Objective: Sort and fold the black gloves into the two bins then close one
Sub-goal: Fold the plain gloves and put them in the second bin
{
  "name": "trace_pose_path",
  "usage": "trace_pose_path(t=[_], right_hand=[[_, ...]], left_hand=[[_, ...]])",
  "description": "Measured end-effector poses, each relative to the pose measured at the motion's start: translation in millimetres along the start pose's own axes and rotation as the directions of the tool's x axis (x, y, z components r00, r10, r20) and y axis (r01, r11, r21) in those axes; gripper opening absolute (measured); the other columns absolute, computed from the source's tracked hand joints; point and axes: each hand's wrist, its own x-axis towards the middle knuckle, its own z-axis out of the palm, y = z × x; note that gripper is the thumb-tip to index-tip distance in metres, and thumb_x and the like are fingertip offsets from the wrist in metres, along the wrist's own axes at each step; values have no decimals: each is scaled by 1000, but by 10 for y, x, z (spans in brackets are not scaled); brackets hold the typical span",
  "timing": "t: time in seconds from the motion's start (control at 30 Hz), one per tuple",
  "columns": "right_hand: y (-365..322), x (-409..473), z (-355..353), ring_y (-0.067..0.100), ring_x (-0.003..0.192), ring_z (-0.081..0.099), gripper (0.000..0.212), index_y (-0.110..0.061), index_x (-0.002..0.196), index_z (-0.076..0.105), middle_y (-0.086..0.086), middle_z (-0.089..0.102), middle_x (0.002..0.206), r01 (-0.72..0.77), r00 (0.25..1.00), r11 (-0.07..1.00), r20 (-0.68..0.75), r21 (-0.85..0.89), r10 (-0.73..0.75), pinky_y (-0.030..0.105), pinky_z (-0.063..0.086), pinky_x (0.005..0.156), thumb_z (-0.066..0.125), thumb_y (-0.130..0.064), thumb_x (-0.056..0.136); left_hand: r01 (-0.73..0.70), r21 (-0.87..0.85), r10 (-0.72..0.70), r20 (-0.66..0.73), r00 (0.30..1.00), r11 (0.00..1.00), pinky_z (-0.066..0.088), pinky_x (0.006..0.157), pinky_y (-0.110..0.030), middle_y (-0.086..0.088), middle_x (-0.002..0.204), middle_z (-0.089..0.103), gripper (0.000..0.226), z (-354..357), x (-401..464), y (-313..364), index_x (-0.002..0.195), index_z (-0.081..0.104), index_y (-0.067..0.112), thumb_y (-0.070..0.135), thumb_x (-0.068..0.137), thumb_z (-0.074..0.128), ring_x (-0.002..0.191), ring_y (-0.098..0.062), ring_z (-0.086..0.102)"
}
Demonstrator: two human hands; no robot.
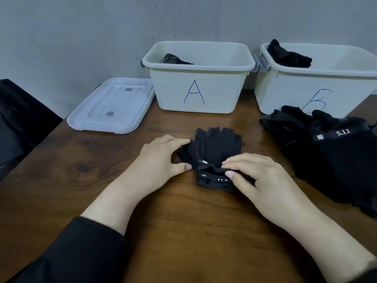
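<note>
Two white bins stand against the wall. Left of them a clear lid [111, 106] lies flat on the wooden table [85, 180]. Bin A [199, 86] holds one dotted black glove; bin B [318, 78] has a black glove draped over its rim. In front, the left hand [163, 158] touches the black glove pair [214, 156] with curled fingers, while the right hand [259, 178] pinches its cuff. A heap of black gloves [330, 154] lies at the right, touching bin B.

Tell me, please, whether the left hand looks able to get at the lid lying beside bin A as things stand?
Probably yes. The lid lies flat on the table, left of bin A, with bare wood between it and the left hand. That hand would first have to release the glove.
</note>
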Motion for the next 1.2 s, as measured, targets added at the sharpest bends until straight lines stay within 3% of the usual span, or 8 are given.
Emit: trace_pose_path(t=[0.17, 0.3, 0.47, 0.6, 0.73, 0.87, 1.03, 1.2], right_hand=[[-32, -14, -27, -11, 123, 42, 38, -44, 131, 61, -34, 54, 129, -65, 986, 997, 155, -28, 69, 14, 29, 109, 53, -53, 95], [-37, -3, -30, -29, 112, 19, 48, -49, 141, 49, -34, 41, 134, -18, 955, 995, 293, -97, 46, 9, 17, 106, 57, -54, 94], [-21, 6, 31, -22, 114, 26, 40, -45, 136, 57, -30, 47, 128, 10, 971, 995, 239, -100, 14, 22, 25, 114, 59, -46, 96], [-12, 0, 61, -8, 120, 43, 31, -41, 125, 66, -30, 54, 120, -3, 988, 999, 156, -50, 11, 23, 33, 110, 57, -48, 96], [-30, 35, 55, 0, 106, 61, 14, -29, 104, 75, -22, 66, 105, -44, 991, 987, -119, 152, 63, 14, 44, 93, 62, -29, 97], [16, 97, -121, 3, 70, 66, 17, -32, 91, 71, -15, 72, 79, -176, 844, 863, -379, 473, 380, 10, 47, 65, 60, -23, 101], [42, 102, -202, 19, 68, 73, 21, -35, 91, 73, -7, 76, 88, -184, 759, 779, -418, 599, 500, 35, 58, 74, 58, -28, 103], [40, 105, -238, 18, 78, 75, 27, -40, 87, 75, -8, 76, 89, -133, 736, 734, -430, 665, 523, 35, 61, 79, 58, -25, 103]], left_hand=[[-5, -17, 5, 2, 1000, 1000, 32, 115, -39, 15, 136, 52, 66, -18, -6, -11, 149, 44, 38, 40, 90, 73, 129, -7, 45], [54, 0, -54, -86, 995, 999, 37, 114, -41, 14, 134, 53, 57, -91, -3, -100, 148, 43, 38, 26, 97, 64, 128, -9, 48], [-177, -107, 168, -83, 982, 978, 31, 117, -32, 22, 143, 50, 45, -63, -29, -16, 138, 58, 36, 11, 101, 54, 136, 1, 40], [-176, -73, 175, -17, 984, 982, 29, 119, -41, 23, 148, 44, 41, 60, -13, -13, 141, 54, 38, 24, 102, 56, 140, 1, 34], [-153, -133, 122, -214, 969, 979, 35, 108, -14, 22, 133, 54, 34, 26, -10, 6, 134, 60, 32, 21, 102, 55, 125, 6, 45], [-17, -231, -69, -358, 931, 973, 45, 90, -14, 18, 111, 65, 21, -34, -14, 39, 118, 66, 29, 24, 102, 53, 105, 3, 58], [7, -219, -44, -164, 985, 976, 45, 68, -23, 13, 75, 66, 30, -57, -99, 152, 80, 71, 30, 55, 91, 61, 75, -1, 59], [-107, -30, 111, 212, 971, 994, 36, 94, -16, 26, 115, 53, 54, -46, -166, 246, 124, 62, 47, 66, 76, 73, 107, 7, 42]])
